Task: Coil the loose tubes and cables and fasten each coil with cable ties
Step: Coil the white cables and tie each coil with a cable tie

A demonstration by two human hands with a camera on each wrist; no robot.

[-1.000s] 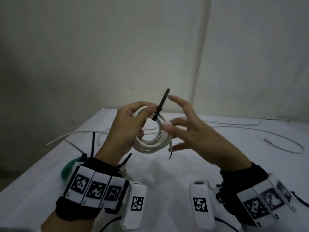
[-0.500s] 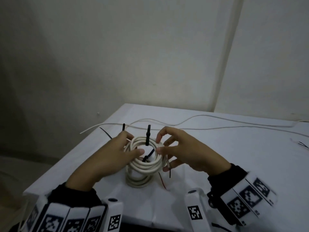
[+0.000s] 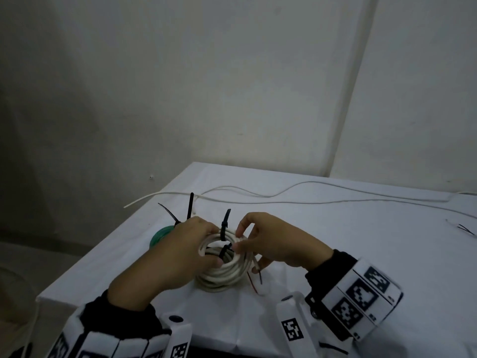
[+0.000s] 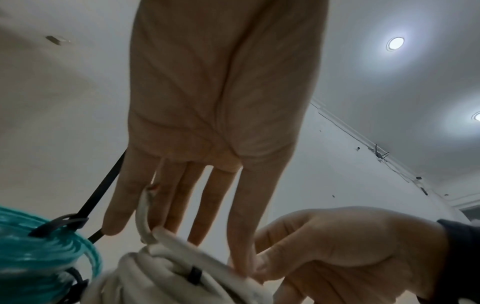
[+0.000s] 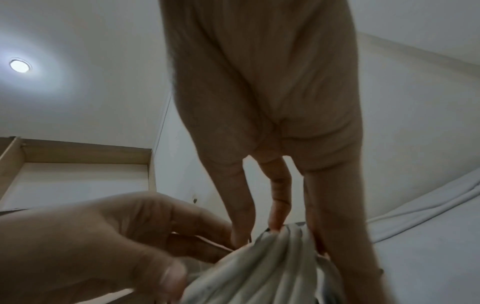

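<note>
Head view: cloth-covered white table (image 3: 335, 241) carries my round white cable coil (image 3: 222, 275), smooth loops stacked; my left hand (image 3: 178, 257) and right hand (image 3: 273, 244) pinch its rim beside 2 stiff black cable ties (image 3: 224, 224).

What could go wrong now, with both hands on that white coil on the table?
The white coil may loosen: the left hand and right hand pinch only its upper turns. The black cable tie stands with its tail up, so it may not be tight. The red wire end beside the coil could snag.
</note>
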